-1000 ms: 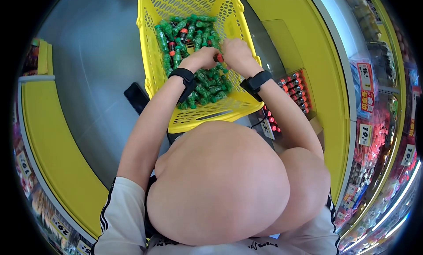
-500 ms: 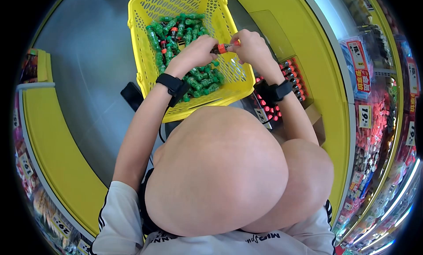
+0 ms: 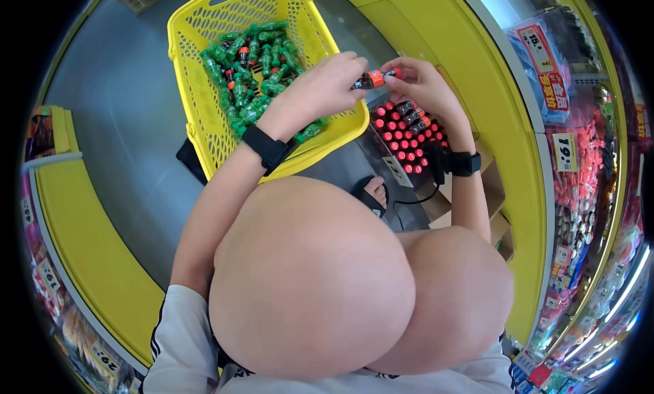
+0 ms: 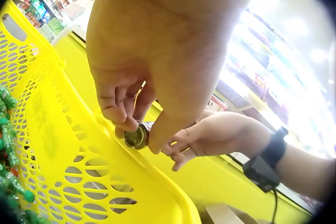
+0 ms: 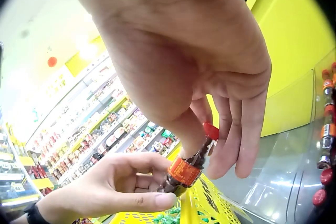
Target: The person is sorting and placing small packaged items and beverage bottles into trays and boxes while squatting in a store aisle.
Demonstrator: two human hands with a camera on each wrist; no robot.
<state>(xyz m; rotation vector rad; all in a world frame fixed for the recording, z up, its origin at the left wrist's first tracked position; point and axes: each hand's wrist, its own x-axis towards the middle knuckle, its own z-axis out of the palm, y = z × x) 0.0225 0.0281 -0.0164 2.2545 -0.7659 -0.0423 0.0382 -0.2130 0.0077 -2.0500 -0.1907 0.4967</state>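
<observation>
A small dark bottle with a red cap and red label (image 3: 372, 79) lies sideways between the two hands, above the yellow basket's right rim. The left hand (image 3: 330, 84) pinches its base end; in the left wrist view the round bottom (image 4: 135, 138) shows between thumb and fingers. At the cap end, the right hand (image 3: 429, 87) holds the neck between thumb and fingers. In the right wrist view the red cap (image 5: 211, 131) is at the right fingers and the label (image 5: 184, 171) is beside the left thumb. Green bottles and a few dark ones (image 3: 243, 53) fill the basket (image 3: 178, 74).
Beside the basket, a clear bin holds many red-capped bottles (image 3: 402, 145), some lying on top. Cardboard boxes (image 3: 487, 183) stand right of it. A sandalled foot (image 3: 373, 190) is below the bin. A black phone-like object (image 3: 191, 161) lies left of the basket.
Both hands have moved right with the bottle, from over the basket's inside to its right rim. The basket sits further left in view, and more of the red-capped bottles shows.
</observation>
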